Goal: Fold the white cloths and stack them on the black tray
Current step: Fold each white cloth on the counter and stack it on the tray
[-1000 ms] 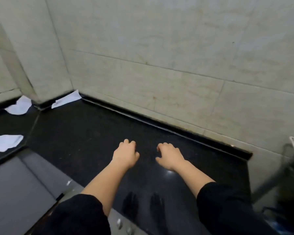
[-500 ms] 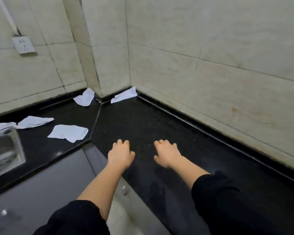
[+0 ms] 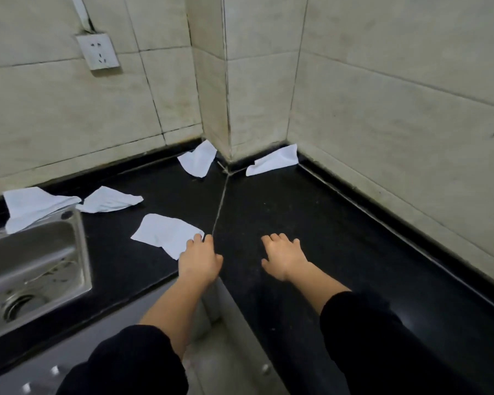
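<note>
The nearest white cloth [image 3: 166, 233] lies flat on the black table [image 3: 325, 223], just left of the seam, its long axis running left to right and one corner pointing near. The left hand [image 3: 200, 260] has its grip spread, fingertips at the cloth's right edge; half a second ago it hovered well apart from it. The right hand [image 3: 283, 259] hangs over bare table, grip loosely spread. Four more cloths [image 3: 109, 199] lie farther off, and a steel sink [image 3: 32, 260] sits on the left.
</note>
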The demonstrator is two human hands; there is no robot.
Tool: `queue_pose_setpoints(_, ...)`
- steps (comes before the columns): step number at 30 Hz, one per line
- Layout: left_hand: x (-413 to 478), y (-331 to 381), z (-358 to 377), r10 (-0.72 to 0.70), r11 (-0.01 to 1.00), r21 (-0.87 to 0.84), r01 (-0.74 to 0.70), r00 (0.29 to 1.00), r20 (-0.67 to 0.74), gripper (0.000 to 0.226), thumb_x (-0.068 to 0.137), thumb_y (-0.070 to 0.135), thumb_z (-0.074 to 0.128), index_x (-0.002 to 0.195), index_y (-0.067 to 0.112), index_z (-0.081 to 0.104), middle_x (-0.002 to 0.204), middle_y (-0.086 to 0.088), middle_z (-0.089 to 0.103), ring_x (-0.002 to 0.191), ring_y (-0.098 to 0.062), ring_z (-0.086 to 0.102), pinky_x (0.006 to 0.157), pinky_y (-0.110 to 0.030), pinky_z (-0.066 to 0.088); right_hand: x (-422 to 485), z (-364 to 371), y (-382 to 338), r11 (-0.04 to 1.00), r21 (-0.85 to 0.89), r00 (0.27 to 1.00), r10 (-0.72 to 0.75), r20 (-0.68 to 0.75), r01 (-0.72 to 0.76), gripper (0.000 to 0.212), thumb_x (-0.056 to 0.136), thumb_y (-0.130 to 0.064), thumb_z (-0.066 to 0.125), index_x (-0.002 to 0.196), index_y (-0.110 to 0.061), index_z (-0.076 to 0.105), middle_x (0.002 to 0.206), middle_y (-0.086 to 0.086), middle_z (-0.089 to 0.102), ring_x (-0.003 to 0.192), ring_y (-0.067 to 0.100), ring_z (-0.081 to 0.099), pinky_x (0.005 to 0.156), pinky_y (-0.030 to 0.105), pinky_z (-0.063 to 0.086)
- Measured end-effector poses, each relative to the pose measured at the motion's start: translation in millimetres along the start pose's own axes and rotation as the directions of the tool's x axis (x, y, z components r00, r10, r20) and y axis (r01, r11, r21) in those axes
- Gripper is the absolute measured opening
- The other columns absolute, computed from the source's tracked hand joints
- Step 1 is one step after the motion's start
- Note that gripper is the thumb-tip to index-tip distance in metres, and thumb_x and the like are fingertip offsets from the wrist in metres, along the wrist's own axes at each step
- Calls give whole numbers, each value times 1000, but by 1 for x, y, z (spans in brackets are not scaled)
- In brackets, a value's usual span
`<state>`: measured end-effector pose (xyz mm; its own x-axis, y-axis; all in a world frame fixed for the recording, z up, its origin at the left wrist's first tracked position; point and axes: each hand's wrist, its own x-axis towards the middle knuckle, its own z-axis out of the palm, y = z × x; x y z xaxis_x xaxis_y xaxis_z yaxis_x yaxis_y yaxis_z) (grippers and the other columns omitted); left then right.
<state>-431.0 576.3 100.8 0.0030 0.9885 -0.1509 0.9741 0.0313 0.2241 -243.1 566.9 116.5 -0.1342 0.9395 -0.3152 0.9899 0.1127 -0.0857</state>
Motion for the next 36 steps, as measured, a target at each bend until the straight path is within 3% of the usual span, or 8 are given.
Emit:
queue_pose_setpoints(15,156,-162,21,-55,997,-42,58,996,63,42,99,33,41,137,16,39,138,-8,38,122,-23,42,90,-37,47,171,36,-132,980,187,990,43,134,-68,47,95,-23,47,140,-13,38,140,10,43,130,29,37,106,49,31)
queue_pose_setpoints(18,170,-183,24,-109,987,-115,116,992,65,47,97,32,45,140,15,36,143,-10,34,127,-25,38,96,-39,46,185,42,-147,948,278,980,112,162,-154,30,94,-20,48,123,-13,47,129,10,51,120,28,47,99,43,38)
queue_pose_setpoints(20,176,-194,27,-181,966,-171,193,980,80,53,96,32,49,143,14,31,148,-13,28,132,-29,31,102,-42,42,195,46,-154,865,414,954,211,214,-284,9,93,-20,50,100,-15,49,111,10,58,101,27,56,83,36,44)
queue_pose_setpoints(22,183,-202,30,-240,943,-213,255,966,96,61,94,32,52,146,12,26,152,-14,22,138,-31,24,107,-45,36,202,50,-162,728,557,916,295,273,-400,9,91,-22,54,94,-14,50,102,10,61,91,25,60,72,32,46)
queue_pose_setpoints(25,198,-211,33,-268,929,-237,284,958,100,70,92,32,57,149,10,22,154,-16,22,141,-34,21,109,-50,31,212,56,-167,568,669,876,358,323,-479,25,90,-27,58,106,-8,59,106,11,64,97,26,62,72,31,47)
queue_pose_setpoints(30,223,-210,30,-443,830,-304,468,883,151,70,90,36,60,147,9,29,147,-18,34,137,-35,27,107,-55,28,225,67,-166,295,791,813,433,389,-536,15,87,-24,65,79,-14,56,86,8,64,78,21,61,66,31,50)
queue_pose_setpoints(33,239,-211,31,-516,731,-393,558,829,217,50,89,40,60,130,13,52,134,-14,50,128,-34,39,106,-56,28,229,64,-164,127,841,794,429,431,-525,18,88,-19,66,73,-13,61,74,7,65,64,16,61,62,27,53)
queue_pose_setpoints(36,244,-209,28,-484,660,-515,548,834,267,35,89,49,58,100,15,60,100,-5,61,104,-27,54,106,-53,29,230,54,-156,18,876,799,418,432,-483,20,90,-14,63,70,-12,59,68,5,61,62,14,58,59,25,48)
